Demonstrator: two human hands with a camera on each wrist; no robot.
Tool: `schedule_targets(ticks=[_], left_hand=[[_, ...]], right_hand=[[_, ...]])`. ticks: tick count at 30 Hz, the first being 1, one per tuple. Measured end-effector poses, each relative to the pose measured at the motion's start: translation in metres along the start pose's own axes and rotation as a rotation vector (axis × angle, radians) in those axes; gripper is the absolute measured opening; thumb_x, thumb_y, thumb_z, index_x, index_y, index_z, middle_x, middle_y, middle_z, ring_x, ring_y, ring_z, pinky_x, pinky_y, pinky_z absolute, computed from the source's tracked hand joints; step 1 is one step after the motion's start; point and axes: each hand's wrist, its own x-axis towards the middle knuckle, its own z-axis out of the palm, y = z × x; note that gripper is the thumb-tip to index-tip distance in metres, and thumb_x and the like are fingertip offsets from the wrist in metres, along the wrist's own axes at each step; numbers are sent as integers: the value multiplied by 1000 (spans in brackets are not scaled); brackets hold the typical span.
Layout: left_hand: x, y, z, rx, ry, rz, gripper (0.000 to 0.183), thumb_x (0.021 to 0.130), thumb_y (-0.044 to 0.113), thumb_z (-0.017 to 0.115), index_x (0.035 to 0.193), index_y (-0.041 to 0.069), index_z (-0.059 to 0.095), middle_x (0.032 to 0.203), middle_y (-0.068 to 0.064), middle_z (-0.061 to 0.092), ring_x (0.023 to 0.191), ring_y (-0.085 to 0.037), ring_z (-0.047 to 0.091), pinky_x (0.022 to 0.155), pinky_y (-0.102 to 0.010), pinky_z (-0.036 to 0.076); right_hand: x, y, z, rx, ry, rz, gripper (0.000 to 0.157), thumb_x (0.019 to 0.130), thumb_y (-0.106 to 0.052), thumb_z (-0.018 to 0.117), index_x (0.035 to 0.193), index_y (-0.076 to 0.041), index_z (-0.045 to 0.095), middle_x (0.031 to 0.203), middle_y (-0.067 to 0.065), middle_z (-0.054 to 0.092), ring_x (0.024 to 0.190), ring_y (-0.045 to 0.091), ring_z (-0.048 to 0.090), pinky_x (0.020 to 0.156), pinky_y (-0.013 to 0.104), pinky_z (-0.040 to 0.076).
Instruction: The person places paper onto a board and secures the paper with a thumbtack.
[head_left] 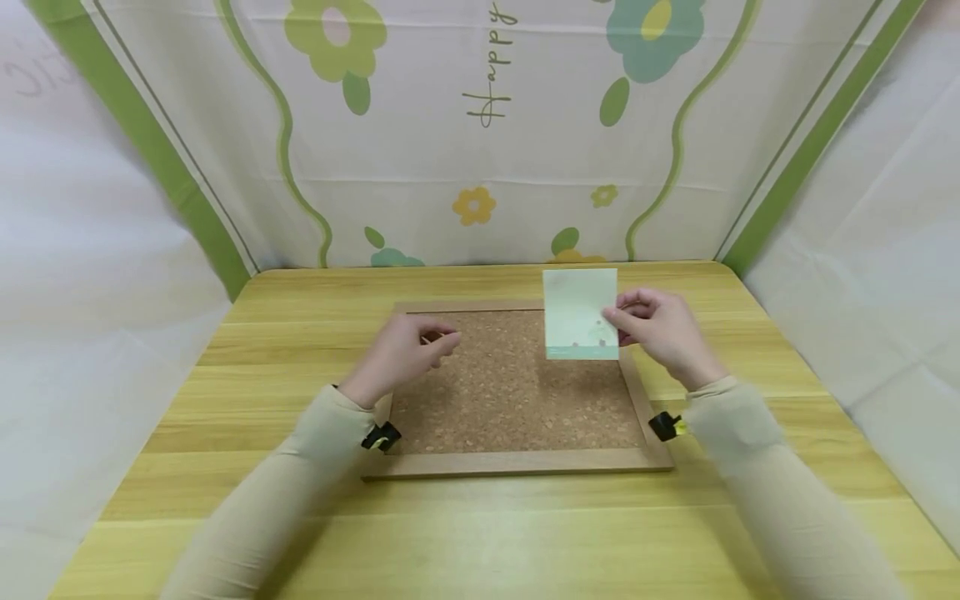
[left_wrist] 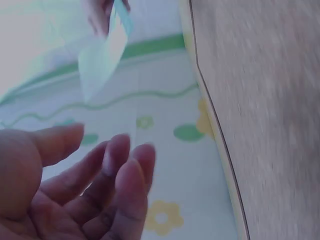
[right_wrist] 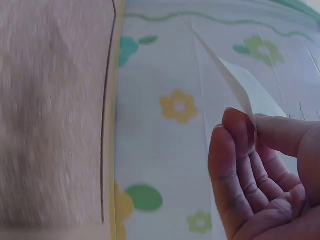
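Observation:
Between thumb and fingers, my right hand [head_left: 663, 333] pinches a pale green sheet of note paper [head_left: 579, 308] by its right edge. The sheet hangs upright above the right part of a wood-framed cork board [head_left: 502, 392], with a darker green band and small printed marks near its bottom. In the right wrist view the paper [right_wrist: 235, 85] shows nearly edge-on in the grip. My left hand [head_left: 405, 354] hovers over the board's left side, fingers loosely bent. Nothing is between its thumb and fingers in the left wrist view, where the fingertips [left_wrist: 131, 180] stand apart from the thumb.
The board lies flat on a wood-grain table [head_left: 510, 533]. Behind the table hangs a white cloth [head_left: 420, 150] with printed flowers, and white cloth walls rise at both sides. A black wrist camera [head_left: 382, 436] sits by the left sleeve, another [head_left: 664, 426] by the right.

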Motion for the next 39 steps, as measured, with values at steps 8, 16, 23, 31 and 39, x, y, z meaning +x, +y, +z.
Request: schedule_targets(ticks=[8, 16, 23, 31, 39], left_hand=[[0, 4, 17, -156, 5, -12, 33, 97, 34, 66, 118, 9, 73, 95, -2, 72, 76, -24, 69, 71, -47, 57], [-3, 1, 24, -298, -72, -56, 28, 92, 32, 74, 101, 6, 75, 88, -13, 73, 77, -40, 69, 70, -50, 57], [-9, -1, 29, -241, -123, -76, 20, 91, 27, 75, 81, 10, 75, 71, -8, 70, 72, -40, 68, 70, -52, 56], [-11, -7, 36, -238, -150, -16, 18, 93, 23, 73, 81, 10, 75, 68, -7, 68, 69, -42, 67, 67, -53, 56], [0, -14, 44, -182, -178, -58, 17, 93, 23, 73, 80, 12, 75, 68, -11, 68, 64, -35, 66, 62, -47, 56]], right_hand=[[-8, -15, 53, 136, -94, -51, 24, 95, -22, 71, 102, 0, 63, 92, 14, 70, 78, 27, 68, 74, 44, 58], [-16, -21, 87, 215, -221, -49, 17, 95, -13, 69, 100, 2, 62, 86, 14, 69, 74, 26, 69, 76, 52, 56], [-24, -16, 96, 156, -334, -44, 14, 94, -12, 70, 97, 0, 63, 84, 12, 68, 77, 43, 67, 74, 54, 55], [-27, -11, 93, 100, -378, -38, 18, 96, -17, 68, 89, -1, 66, 79, 10, 69, 77, 43, 68, 73, 50, 56], [-16, 1, 92, 38, -390, -11, 18, 95, -18, 70, 88, -2, 69, 78, 11, 70, 75, 36, 69, 70, 46, 58]])
